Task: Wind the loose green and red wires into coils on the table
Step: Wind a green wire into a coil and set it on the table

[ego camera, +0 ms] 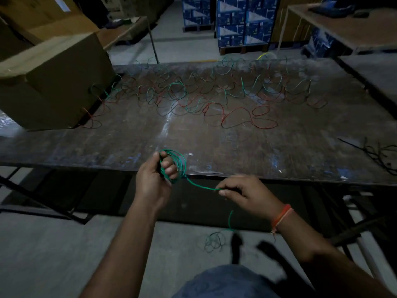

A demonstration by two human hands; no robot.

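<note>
Right hand (242, 192) fingers pinch green wire (199, 186) | left hand (158, 175) grips coil (179, 160) | wire's floor end blurred

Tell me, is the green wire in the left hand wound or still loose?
Partly wound: the left hand holds a small green coil, and a loose strand runs to the right hand.

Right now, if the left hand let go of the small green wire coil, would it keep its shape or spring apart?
The green wire coil would probably loosen: nothing visibly binds its loops except the left hand. It seems springy rather than limp, since the strand to the right hand holds a curve. Likely light, as fingers alone carry it.
</note>
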